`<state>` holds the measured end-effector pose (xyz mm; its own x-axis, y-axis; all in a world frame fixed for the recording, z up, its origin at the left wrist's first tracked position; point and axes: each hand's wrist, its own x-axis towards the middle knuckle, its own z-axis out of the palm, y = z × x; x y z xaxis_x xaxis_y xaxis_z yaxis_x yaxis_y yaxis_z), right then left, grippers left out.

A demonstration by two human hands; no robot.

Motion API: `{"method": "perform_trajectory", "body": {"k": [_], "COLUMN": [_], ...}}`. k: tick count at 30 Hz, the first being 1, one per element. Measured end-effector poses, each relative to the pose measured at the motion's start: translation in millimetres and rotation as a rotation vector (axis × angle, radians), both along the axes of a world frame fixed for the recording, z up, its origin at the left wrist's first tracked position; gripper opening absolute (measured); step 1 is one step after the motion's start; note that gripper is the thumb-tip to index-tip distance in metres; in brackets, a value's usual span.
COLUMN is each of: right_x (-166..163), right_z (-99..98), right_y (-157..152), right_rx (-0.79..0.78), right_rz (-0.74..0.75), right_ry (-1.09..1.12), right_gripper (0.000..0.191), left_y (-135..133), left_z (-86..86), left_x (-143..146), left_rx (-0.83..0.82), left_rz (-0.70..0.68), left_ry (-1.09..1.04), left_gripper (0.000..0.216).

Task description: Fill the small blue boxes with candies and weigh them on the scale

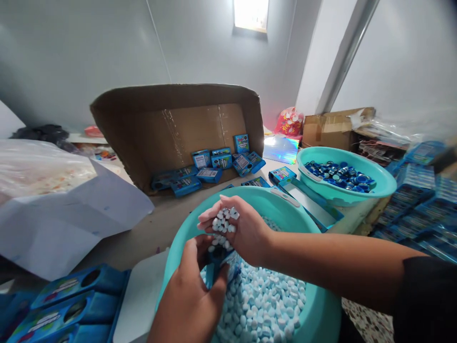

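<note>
A teal basin (285,205) in front of me is full of small white and pale blue tablets (264,300). My right hand (239,231) is cupped above the basin, palm up, holding a heap of tablets. Just below it, my left hand (194,290) grips a small blue box (223,264) whose open top sits under the right hand's edge. The box is partly hidden by my fingers.
A second teal basin (378,188) at the right holds dark blue caps (339,174). An open cardboard carton (171,128) on its side behind holds several blue boxes. More blue boxes lie stacked at far right (424,200) and bottom left (60,305). White paper (67,214) lies left.
</note>
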<state>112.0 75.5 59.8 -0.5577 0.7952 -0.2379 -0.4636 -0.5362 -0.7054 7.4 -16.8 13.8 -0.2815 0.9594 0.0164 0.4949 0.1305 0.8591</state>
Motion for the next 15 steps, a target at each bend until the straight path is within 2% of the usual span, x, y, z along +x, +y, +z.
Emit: {"method": "perform_trajectory", "body": {"k": [5, 10, 15], "right_x": [-0.9, -0.4, -0.6], "right_z": [-1.3, -4.0, -6.6], "right_y": [0.0, -2.1, 0.1], "right_rx": [0.017, 0.175, 0.199], "right_rz": [0.033, -0.015, 0.073], "right_ry": [-0.055, 0.048, 0.040], "right_gripper": [0.036, 0.040, 0.037], "left_y": [0.0, 1.2, 1.1], "left_z": [1.2, -3.4, -4.5], "left_x": [0.7, -1.4, -4.7], "left_rx": [0.066, 0.110, 0.079], "left_rz": [-0.008, 0.030, 0.064], "left_ry": [-0.046, -0.054, -0.045], "left_gripper": [0.047, 0.045, 0.053]}}
